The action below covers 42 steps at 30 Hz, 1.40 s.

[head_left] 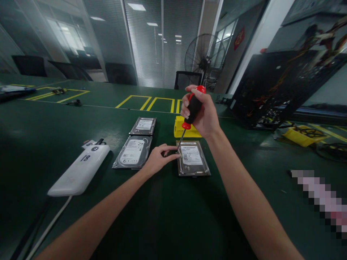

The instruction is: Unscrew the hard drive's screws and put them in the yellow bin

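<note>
My right hand (202,108) is wrapped round the black-and-red handle of a screwdriver (193,108). The screwdriver leans, and its shaft runs down to the left edge of a hard drive (191,157) that lies label up on the green table. At that same edge is my left hand (161,157), thumb and forefinger curled toward each other on either side of the screwdriver tip. Anything pinched between those fingertips is too small to make out. Left of my left hand lie two more hard drives, a nearer one (132,151) and a farther one (143,125).
Behind the drive stands a yellow tray (179,128), partly covered by my right hand. A white power bank (80,169) with a cable lies at the left. On the right are a black computer case (260,90) and a yellow bin (305,135). Yellow tape (132,96) marks the table.
</note>
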Available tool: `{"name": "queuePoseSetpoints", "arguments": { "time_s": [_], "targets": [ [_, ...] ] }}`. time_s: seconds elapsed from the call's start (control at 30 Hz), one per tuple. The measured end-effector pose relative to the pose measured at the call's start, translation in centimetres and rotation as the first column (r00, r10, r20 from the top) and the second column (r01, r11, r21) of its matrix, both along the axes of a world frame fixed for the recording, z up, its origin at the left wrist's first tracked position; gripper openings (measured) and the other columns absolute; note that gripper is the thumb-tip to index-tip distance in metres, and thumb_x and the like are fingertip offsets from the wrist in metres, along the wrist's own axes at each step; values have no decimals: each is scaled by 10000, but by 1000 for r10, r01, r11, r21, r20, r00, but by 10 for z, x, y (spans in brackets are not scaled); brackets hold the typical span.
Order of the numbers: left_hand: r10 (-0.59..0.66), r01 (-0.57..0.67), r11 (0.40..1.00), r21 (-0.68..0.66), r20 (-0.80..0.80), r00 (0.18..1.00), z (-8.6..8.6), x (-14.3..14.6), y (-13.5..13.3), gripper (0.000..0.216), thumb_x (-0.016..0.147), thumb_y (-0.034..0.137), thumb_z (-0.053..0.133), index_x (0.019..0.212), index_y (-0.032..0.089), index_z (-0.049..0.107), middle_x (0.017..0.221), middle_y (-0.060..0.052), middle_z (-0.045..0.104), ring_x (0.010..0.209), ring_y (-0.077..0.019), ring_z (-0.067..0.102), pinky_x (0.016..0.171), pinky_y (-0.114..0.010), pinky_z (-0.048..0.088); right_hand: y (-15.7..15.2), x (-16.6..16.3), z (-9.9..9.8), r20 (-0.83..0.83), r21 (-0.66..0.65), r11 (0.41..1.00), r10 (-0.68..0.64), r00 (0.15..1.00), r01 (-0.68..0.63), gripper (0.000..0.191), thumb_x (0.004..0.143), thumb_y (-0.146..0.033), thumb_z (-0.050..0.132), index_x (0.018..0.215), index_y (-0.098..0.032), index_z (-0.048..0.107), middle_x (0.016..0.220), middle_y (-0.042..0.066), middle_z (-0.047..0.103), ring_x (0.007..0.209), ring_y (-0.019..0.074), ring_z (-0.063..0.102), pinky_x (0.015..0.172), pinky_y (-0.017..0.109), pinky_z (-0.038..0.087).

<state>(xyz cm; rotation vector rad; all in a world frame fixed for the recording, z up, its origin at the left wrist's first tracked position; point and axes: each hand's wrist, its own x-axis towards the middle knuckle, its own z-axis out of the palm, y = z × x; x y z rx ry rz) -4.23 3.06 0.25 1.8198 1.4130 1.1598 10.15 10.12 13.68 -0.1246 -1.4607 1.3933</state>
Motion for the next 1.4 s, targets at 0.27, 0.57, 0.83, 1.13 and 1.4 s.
{"name": "queuePoseSetpoints", "arguments": {
  "time_s": [0.27, 0.57, 0.83, 1.13, 1.4],
  "targets": [
    [118, -118, 992, 33, 2, 993, -4, -3, 2, 379, 962, 374, 359, 946, 202, 697, 819, -14, 575, 785, -174, 538, 750, -291, 394, 9, -1, -7, 41, -59, 998, -24, 999, 27, 345, 734, -505, 613, 846, -217, 461, 647, -55, 462, 481, 54, 399, 454, 229, 324],
    [146, -145, 988, 49, -22, 989, -6, -2, 4, 354, 928, 417, 434, 717, 181, 591, 746, 6, 533, 742, -163, 530, 729, -282, 399, 10, -9, -15, 36, -34, 999, 3, 999, -1, 300, 757, -471, 606, 853, -222, 468, 673, -50, 481, 487, 55, 425, 468, 234, 336],
    [139, -136, 989, 49, -66, 988, -8, -1, 5, 253, 883, 389, 530, 780, 184, 636, 699, 19, 474, 649, -140, 454, 619, -271, 354, 6, -11, -13, 90, -31, 999, -34, 995, 37, 334, 752, -508, 606, 863, -229, 459, 698, -40, 480, 510, 62, 406, 483, 235, 348],
    [139, -137, 990, 41, -76, 987, -6, 0, 3, 199, 870, 355, 545, 856, 183, 644, 736, 8, 502, 674, -145, 464, 636, -272, 359, 4, -13, -14, 77, -19, 1000, 15, 997, -13, 303, 776, -484, 596, 844, -223, 460, 696, -43, 477, 495, 53, 410, 467, 221, 351],
    [130, -127, 991, 40, -80, 988, -7, -1, 4, 225, 885, 371, 523, 870, 183, 646, 779, -5, 542, 703, -152, 496, 658, -277, 381, 0, -11, -12, 88, -30, 999, -16, 996, 18, 359, 749, -546, 605, 847, -228, 470, 704, -36, 482, 506, 60, 403, 473, 233, 347]
  ]
}}
